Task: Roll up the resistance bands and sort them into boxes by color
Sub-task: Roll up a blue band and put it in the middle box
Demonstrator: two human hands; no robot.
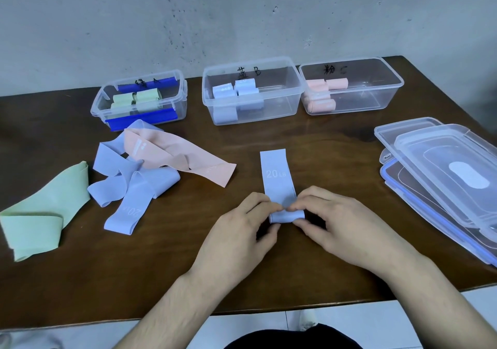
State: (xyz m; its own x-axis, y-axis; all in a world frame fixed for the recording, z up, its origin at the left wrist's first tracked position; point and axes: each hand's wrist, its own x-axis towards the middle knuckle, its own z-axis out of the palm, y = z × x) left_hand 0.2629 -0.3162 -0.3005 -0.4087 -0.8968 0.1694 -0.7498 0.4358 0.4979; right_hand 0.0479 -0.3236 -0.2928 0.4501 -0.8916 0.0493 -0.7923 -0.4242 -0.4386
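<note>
A blue resistance band [277, 173] marked "20 LB" lies flat on the table, stretching away from me. Its near end is turned into a small roll. My left hand [242, 230] pinches the roll's left side and my right hand [338, 222] pinches its right side. To the left lies a loose heap: a pink band [177, 155], blue bands [134, 187] and a green band [45, 208]. At the back stand three clear boxes: one [102, 101] with green rolls, one [295, 93] with blue rolls, one [376, 90] with pink rolls.
Clear plastic lids [441, 176] are stacked at the table's right edge, one with a blue seal. The dark wooden table [309, 138] ends close to my body. A grey wall rises behind the boxes.
</note>
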